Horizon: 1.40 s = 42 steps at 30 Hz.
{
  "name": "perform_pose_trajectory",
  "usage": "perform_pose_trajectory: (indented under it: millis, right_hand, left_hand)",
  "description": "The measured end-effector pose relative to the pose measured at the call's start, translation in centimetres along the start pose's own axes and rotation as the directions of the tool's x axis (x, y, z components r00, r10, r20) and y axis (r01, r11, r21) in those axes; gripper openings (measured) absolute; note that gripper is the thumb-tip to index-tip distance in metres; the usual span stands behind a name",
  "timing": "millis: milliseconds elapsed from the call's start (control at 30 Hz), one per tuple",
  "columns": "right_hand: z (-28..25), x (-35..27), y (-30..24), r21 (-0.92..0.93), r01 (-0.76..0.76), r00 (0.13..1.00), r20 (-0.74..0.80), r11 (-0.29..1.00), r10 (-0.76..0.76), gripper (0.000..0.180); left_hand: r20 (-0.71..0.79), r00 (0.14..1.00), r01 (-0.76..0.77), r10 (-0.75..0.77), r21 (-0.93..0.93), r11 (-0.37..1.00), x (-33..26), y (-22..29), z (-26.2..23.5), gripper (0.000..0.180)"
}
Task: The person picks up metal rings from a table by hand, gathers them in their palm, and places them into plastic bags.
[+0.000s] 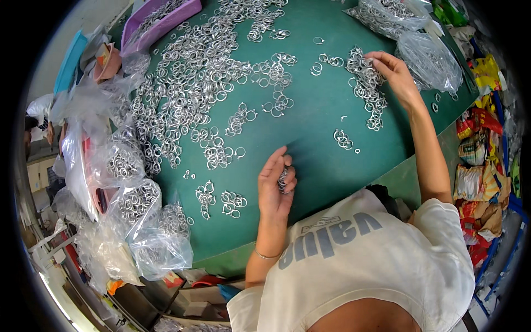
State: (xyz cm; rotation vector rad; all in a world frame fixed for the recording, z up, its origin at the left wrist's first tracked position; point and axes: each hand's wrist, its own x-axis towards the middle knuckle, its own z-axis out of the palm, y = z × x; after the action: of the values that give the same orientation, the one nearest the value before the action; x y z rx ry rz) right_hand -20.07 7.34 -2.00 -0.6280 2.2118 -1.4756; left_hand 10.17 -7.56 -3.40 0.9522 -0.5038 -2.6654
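Nearest the camera is the person's white short-sleeved shirt [365,260]; both bare forearms come out of it onto a green table [315,127]; a thin bracelet [266,255] sits on the left wrist.

The left hand [275,185] rests near the table's near edge, palm turned inward, its fingers curled closed around a small bunch of silver metal rings [284,180] that shows between fingertips and palm; just left of it two little clusters of linked rings [220,200] lie loose on the green surface; further left, at the near-left edge, several clear plastic bags of rings [145,218] are piled, some slumping over the table's edge.

To the right of the left hand, toward the middle, a small linked ring group [343,138] lies alone; beyond it a longer strand-shaped heap of rings [368,91] runs away from the person.

The right hand [394,72] is stretched out to the far right, well apart from the left hand; its fingertips are pinched together on the far end of that heap, touching the rings there.

Across the far-left half of the table spreads a wide scatter of loose rings [193,77]; a purple tray [160,22] holding more rings stands at the far-left corner; more clear bags [409,39] sit at the far-right edge; colourful packets [481,166] lie off the table to the right.
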Motion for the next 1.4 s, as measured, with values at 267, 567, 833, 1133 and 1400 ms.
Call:
perform_pose_trajectory:
  millis: [267, 567, 833, 1133, 1400]
  right_hand:
    - [2.1, -7.7, -3.8, -0.45, 0.555, 0.826, 0.399, 0.7, -0.398, 0.046]
    - [6.5, -9.7, -1.4, -0.163, 0.312, 0.936, 0.218, 0.936, -0.275, 0.015]
    - [2.7, -5.7, -2.7, -0.548, 0.356, 0.932, 0.267, 0.757, -0.245, 0.019]
    - [9.2, 1.5, -0.6, -0.601, 0.612, 0.751, 0.236, 0.514, -0.617, 0.018]
    - [7.9, -2.7, -3.5, 0.439, -0.243, 0.922, 0.382, 0.865, 0.065, 0.014]
  left_hand:
    - [-0.032, 0.999, -0.002, 0.005, 0.069, 0.998, 0.0, -0.2, 0.6, 0.031]
    - [-0.003, 1.0, -0.008, 0.009, 0.121, 0.993, 0.0, -0.6, 1.2, 0.028]
    - [-0.023, 0.999, -0.023, 0.025, 0.09, 0.996, -0.1, -0.7, 0.8, 0.022]
    - [0.024, 0.999, -0.025, 0.022, 0.151, 0.988, 0.5, -0.9, 2.4, 0.024]
    - [0.027, 0.998, -0.063, 0.059, 0.236, 0.97, 1.8, -1.0, 3.2, 0.022]
